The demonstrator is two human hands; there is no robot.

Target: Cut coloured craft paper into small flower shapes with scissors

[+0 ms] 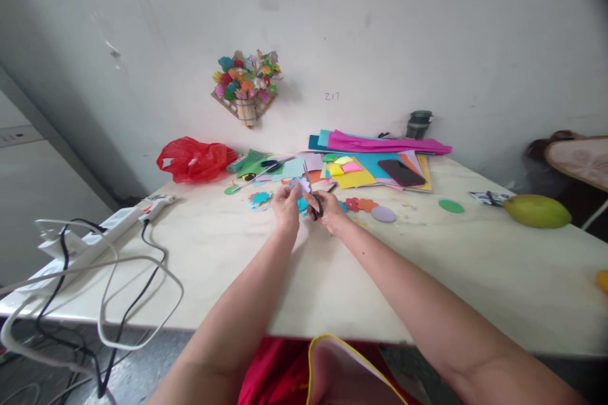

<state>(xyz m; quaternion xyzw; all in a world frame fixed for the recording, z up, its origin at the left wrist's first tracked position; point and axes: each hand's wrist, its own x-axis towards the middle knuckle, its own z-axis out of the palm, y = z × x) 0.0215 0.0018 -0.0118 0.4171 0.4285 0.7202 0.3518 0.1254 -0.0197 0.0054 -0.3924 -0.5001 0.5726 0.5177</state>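
My left hand pinches a small lilac paper piece with a scalloped edge. Black-handled scissors are in my right hand, fingers wrapped round the handles, blades pointing up beside the lilac paper. Blue and orange paper flowers lie left of my left hand. Right of my right hand are a red paper flower, an orange one and a lilac oval. Part of a blue paper piece shows between my hands.
Coloured sheets, a phone and a red plastic bag lie toward the wall. A power strip with loose cables is at left. A green fruit and a green oval lie at right.
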